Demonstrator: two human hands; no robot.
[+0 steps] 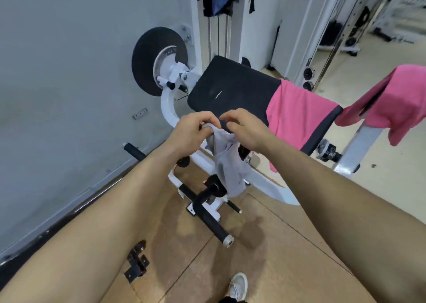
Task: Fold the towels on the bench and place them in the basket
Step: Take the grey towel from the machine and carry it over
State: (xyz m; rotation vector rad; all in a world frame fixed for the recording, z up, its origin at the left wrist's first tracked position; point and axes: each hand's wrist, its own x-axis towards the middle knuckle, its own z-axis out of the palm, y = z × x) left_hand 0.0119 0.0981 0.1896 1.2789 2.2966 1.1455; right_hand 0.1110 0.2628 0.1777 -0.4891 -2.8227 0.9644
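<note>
Forearms [110, 210] reach in from the bottom edge | grey towel [227, 164] hangs between both hands, in front of the black bench pad [230, 86] | left hand [191, 132] grips its bunched top | right hand [244, 130] curled against its upper edge, hold unclear | pink towel [297, 120] draped over the pad's right end | second pink towel [391, 104] over the white frame [359, 148], farther right

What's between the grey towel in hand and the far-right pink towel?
Head view: a second pink towel, draped over the bench pad, sits between the grey towel and the far pink towel.
</note>
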